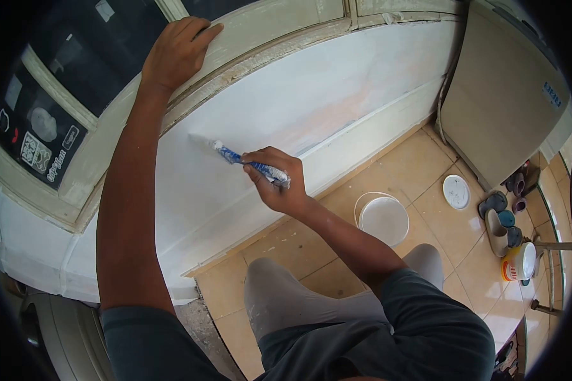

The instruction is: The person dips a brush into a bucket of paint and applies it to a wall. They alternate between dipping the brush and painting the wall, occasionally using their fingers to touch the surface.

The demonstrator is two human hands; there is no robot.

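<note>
Holding, right hand (278,184): fingers closed tight around the blue-and-white handle of a flat paintbrush (238,157), thumb on top; the handle's end sticks out past the knuckles. The bristles, loaded white, press against the white-painted wall (337,95) below the window, up and left of the hand.

Left hand (178,51): laid palm-down on the cream, paint-flaked window frame (279,28), fingers loose and bent over its upper edge, gripping nothing; arm stretched straight up from the shoulder.

Person: crouched close to the wall, in grey trousers and a dark teal shirt, knees over the floor.

Floor (438,228): beige square tiles, speckled white near the foot of the wall.

Round white plastic bucket (382,219): stands on the tiles just right of the right forearm, white inside.

Round white lid (456,192): flat on the tiles, right of the bucket, apart from it.

Small white tub with orange label (518,262): on the floor at far right, beside a row of footwear (505,219).

Beige cabinet (502,95): upright in the corner, upper right.
</note>
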